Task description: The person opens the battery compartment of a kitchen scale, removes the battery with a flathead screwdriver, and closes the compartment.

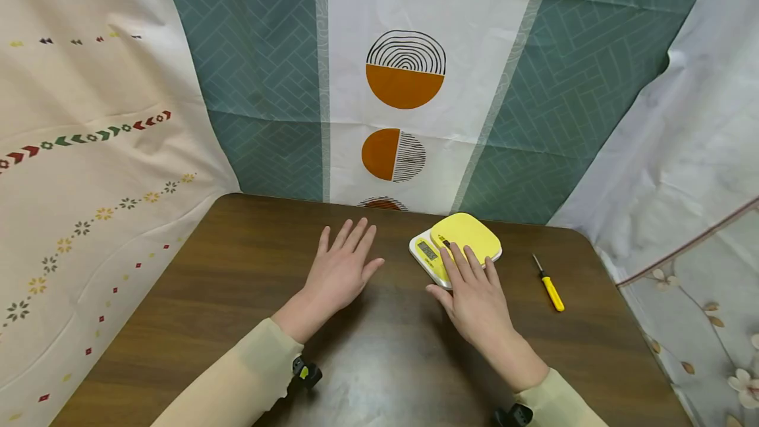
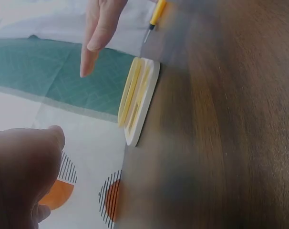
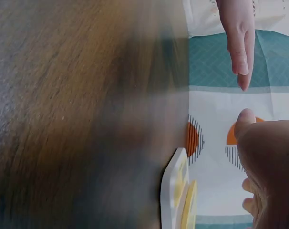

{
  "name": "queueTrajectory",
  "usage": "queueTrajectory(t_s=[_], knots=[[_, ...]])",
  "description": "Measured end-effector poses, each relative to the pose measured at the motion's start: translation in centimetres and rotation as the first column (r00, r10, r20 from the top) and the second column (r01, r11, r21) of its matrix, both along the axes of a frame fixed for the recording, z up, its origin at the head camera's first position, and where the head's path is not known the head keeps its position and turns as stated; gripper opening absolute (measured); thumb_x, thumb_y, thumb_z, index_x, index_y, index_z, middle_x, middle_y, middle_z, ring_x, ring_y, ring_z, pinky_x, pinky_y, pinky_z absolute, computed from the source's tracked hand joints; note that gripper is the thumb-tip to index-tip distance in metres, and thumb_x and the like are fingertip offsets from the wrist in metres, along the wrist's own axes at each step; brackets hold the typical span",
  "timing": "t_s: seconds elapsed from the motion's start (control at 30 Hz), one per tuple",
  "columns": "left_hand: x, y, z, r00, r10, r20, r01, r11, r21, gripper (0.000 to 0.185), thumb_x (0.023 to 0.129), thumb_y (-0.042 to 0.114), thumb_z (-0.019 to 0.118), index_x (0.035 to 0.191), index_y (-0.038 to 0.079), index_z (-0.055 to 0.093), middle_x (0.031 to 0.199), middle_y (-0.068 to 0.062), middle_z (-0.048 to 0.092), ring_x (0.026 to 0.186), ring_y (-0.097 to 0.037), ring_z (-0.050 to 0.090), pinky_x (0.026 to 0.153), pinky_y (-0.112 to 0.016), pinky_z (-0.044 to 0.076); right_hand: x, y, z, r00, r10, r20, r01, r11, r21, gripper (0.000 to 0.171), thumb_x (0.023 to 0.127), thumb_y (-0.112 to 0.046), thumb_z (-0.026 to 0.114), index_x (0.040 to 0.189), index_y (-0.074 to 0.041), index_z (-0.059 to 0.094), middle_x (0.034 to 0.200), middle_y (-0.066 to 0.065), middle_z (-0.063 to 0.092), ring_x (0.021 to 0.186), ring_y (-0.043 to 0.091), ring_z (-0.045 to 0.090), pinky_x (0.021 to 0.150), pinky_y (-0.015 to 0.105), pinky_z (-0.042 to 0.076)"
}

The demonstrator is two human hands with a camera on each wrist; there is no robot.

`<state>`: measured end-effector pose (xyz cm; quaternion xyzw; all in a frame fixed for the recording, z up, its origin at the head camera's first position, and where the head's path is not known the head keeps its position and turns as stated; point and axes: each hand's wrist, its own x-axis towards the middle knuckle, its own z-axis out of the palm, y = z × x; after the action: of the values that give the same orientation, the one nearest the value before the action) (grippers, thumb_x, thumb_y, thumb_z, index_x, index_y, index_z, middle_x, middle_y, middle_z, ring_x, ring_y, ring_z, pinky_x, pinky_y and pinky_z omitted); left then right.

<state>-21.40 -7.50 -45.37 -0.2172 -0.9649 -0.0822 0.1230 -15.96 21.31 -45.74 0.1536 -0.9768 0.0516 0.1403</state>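
My left hand (image 1: pixel 339 274) is held over the middle of the table, palm down, fingers straight and slightly spread. My right hand (image 1: pixel 479 302) is likewise held flat with nothing in it, its fingers overlapping the near edge of a yellow and white kitchen scale (image 1: pixel 470 234) in the head view. Seen side-on in the left wrist view, the scale (image 2: pixel 143 102) lies flat on the tabletop and the right hand (image 2: pixel 102 26) is raised above it, apart from it. Right of the scale lies a small screwdriver (image 1: pixel 553 294) with a yellow handle, its thin metal shaft pointing away from me.
A brown wooden table (image 1: pixel 196 295) spans the lower view. Behind it hangs a teal and white curtain (image 1: pixel 273 84) with orange circles. Pale patterned cloth (image 1: pixel 77 216) borders the left side, and white floral cloth (image 1: pixel 700 295) borders the right. Both wrists wear black devices.
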Motion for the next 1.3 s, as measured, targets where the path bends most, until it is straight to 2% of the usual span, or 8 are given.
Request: queueTrajectory(t_s=[0.27, 0.5, 0.83, 1.1, 1.3], knots=[[-0.4, 0.9, 0.1, 0.999, -0.007, 0.037, 0.006, 1.000, 0.010, 0.073, 0.116, 0.056, 0.048, 0.175, 0.015, 0.035, 0.181, -0.009, 0.029, 0.166, -0.037, 0.026, 0.132, -0.069, 0.011, 0.2, 1.0, 0.1, 1.000, -0.015, -0.008, 0.015, 1.000, 0.009, 0.083, 0.106, -0.055, 0.069, 0.169, -0.006, 0.044, 0.173, 0.019, 0.042, 0.160, 0.045, 0.037, 0.127, 0.070, 0.027], [-0.8, 1.6, -0.1, 0.999, -0.002, 0.040, 0.002, 1.000, 0.005, 0.072, 0.116, 0.056, 0.048, 0.174, 0.015, 0.036, 0.181, -0.008, 0.029, 0.166, -0.037, 0.028, 0.131, -0.069, 0.015, 0.2, 1.7, 0.0, 0.997, -0.055, 0.062, 0.054, 0.998, 0.011, 0.083, 0.109, -0.055, 0.064, 0.172, -0.007, 0.039, 0.176, 0.018, 0.036, 0.163, 0.044, 0.031, 0.130, 0.069, 0.020], [-1.0, 2.3, -0.2, 0.999, -0.011, 0.042, 0.011, 1.000, 0.003, 0.072, 0.116, 0.056, 0.047, 0.174, 0.015, 0.036, 0.180, -0.008, 0.030, 0.166, -0.036, 0.028, 0.131, -0.069, 0.017, 0.2, 2.7, -0.2, 0.993, -0.084, 0.086, 0.085, 0.996, -0.004, 0.083, 0.110, -0.055, 0.062, 0.173, -0.007, 0.037, 0.178, 0.018, 0.034, 0.164, 0.044, 0.028, 0.130, 0.069, 0.018], [-1.4, 2.7, -0.4, 0.998, -0.011, 0.055, 0.011, 1.000, 0.003, 0.072, 0.117, 0.057, 0.045, 0.175, 0.016, 0.035, 0.181, -0.008, 0.029, 0.166, -0.036, 0.027, 0.131, -0.069, 0.016, 0.2, 3.1, -0.4, 0.993, -0.091, 0.073, 0.092, 0.996, -0.010, 0.081, 0.110, -0.054, 0.063, 0.171, -0.006, 0.040, 0.175, 0.019, 0.038, 0.162, 0.045, 0.033, 0.128, 0.071, 0.023], [-1.7, 3.2, -0.5, 0.997, -0.010, 0.072, 0.009, 1.000, 0.017, 0.072, 0.116, 0.058, 0.046, 0.175, 0.016, 0.036, 0.180, -0.009, 0.030, 0.166, -0.037, 0.027, 0.131, -0.069, 0.017, 0.2, 3.5, -0.6, 0.992, -0.107, 0.073, 0.107, 0.994, -0.003, 0.082, 0.110, -0.054, 0.064, 0.171, -0.005, 0.040, 0.175, 0.020, 0.038, 0.163, 0.045, 0.031, 0.129, 0.070, 0.023]])
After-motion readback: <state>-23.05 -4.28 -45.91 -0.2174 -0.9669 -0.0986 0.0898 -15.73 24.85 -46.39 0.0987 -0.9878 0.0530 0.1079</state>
